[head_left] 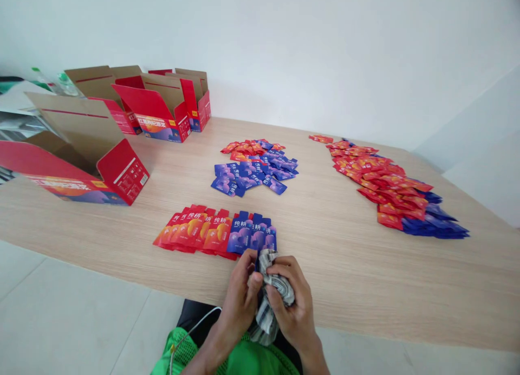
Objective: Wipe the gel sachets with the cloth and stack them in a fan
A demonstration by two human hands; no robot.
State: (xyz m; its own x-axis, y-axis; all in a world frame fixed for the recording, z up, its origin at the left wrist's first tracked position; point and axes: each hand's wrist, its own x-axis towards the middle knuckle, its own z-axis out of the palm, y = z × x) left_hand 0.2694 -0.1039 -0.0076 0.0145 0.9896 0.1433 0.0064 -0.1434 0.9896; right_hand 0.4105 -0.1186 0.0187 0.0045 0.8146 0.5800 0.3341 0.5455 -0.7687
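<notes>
While both hands close on it, the crumpled grey-and-white bundle (pixel 277 288) sits just past the near edge of the table (pixel 345 272), over the person's lap. Whether it is cloth or foil cannot be told. The left hand (pixel 239 304) pinches its upper part between thumb and fingers. The right hand (pixel 294 310) wraps it from the other side, so each grip is clamped on the bundle and the two hands touch.

Handling it well seems to call for a firm hold low down with one hand and lighter, working fingertips above, since the loose lower folds hang free between the wrists. Keeping it clear of the table edge would also spare the things lying there.

Just beyond the fingers lies a fanned row of sachets (pixel 215 231), red ones to the left and blue ones to the right, overlapping. Farther back is a mixed heap of blue and red sachets (pixel 254 166), and well to the right a longer red-and-blue pile (pixel 394 191). An open red carton (pixel 81 163) stands at the left, with more open cartons (pixel 162 109) behind it near the wall.
</notes>
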